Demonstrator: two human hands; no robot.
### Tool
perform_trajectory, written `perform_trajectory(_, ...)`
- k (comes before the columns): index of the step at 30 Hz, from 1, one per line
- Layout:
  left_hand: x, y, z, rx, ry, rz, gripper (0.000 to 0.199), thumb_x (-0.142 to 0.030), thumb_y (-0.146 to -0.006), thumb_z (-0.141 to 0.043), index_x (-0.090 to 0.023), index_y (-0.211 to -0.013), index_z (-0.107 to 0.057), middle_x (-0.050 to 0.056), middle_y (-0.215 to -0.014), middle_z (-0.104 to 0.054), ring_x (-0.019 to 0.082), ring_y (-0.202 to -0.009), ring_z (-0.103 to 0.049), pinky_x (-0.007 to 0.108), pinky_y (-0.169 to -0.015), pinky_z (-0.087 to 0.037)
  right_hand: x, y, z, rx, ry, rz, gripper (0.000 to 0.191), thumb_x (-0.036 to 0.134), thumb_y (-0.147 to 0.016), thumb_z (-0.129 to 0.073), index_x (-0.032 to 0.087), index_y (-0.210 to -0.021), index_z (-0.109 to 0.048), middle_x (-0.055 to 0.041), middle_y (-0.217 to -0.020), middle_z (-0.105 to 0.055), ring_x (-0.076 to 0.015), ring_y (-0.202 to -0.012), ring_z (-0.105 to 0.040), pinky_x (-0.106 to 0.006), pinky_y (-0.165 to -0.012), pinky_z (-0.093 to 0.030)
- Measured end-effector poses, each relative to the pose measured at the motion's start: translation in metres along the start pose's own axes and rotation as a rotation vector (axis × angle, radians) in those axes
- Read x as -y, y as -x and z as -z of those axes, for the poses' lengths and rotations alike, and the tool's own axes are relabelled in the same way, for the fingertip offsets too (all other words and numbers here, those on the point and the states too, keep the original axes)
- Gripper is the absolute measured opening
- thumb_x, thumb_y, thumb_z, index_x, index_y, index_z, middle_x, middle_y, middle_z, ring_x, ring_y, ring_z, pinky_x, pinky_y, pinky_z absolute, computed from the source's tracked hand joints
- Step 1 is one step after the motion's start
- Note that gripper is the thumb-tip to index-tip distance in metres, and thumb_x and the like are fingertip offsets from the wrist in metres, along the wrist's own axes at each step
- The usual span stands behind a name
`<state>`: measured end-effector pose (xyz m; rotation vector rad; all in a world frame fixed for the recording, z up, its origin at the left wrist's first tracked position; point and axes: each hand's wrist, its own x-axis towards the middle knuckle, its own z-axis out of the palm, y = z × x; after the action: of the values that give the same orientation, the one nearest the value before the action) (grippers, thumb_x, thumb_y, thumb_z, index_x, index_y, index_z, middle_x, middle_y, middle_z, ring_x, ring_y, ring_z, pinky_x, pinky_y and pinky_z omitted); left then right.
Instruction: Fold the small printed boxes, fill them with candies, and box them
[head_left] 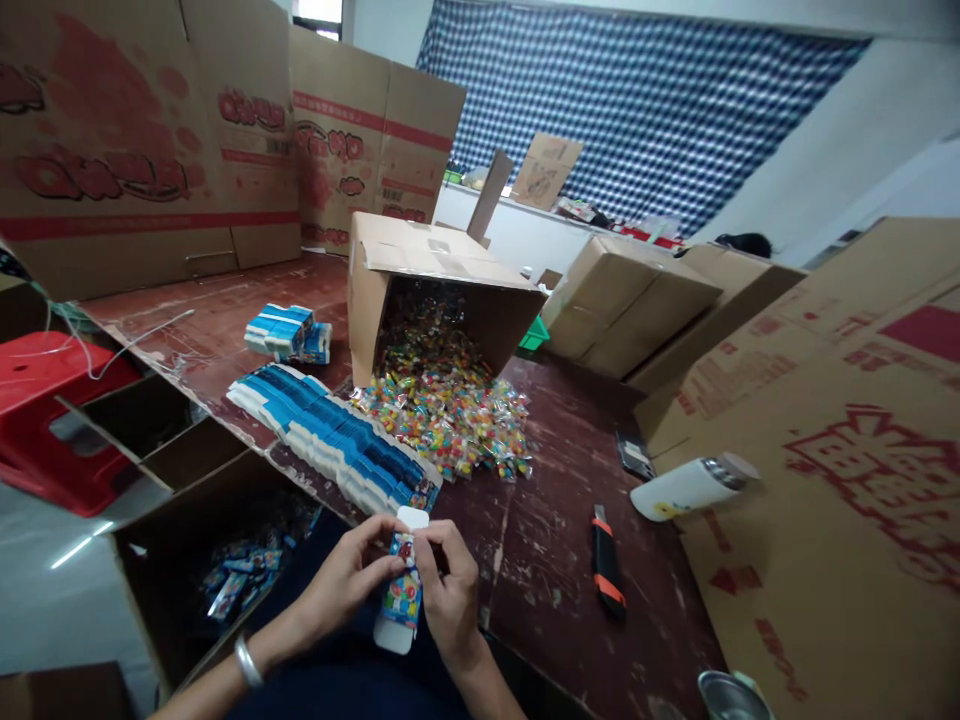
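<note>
A small blue candy box (403,592) with colourful print is held upright at the table's front edge, its white flaps open at top and bottom. My left hand (358,568) pinches its left side near the top. From the right, my right hand (448,580) grips the upper edge, fingers curled. Just beyond lies a long row of flattened blue candy boxes (337,440). Behind that row, small clear packets of multicoloured candy (457,420) spill out of a cardboard carton (442,255) lying on its side.
Two short stacks of blue boxes (289,332) sit at the left. An orange-and-black box cutter (606,562) and a white bottle (686,488) lie at the right, near a phone (634,456). Below the table edge, an open carton (161,560) holds filled blue boxes. A red stool (45,420) stands left.
</note>
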<state>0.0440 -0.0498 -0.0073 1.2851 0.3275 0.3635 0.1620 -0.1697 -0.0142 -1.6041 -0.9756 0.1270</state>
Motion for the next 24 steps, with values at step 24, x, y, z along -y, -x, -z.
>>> perform_trajectory(24,-0.006,-0.001,0.007,-0.012,-0.061,0.048,0.039,-0.017,-0.082,-0.075,-0.020,-0.116,-0.055,0.003,-0.103,-0.063,0.015,-0.085,-0.066,0.027,-0.075,-0.057,0.001,-0.033,0.014,0.211,-0.310,-0.500,0.029,0.044,-0.077,-0.084,0.020,-0.068,-0.069,-0.0014,-0.071,-0.070,-0.0157,-0.067,-0.060,-0.028,-0.064,-0.048)
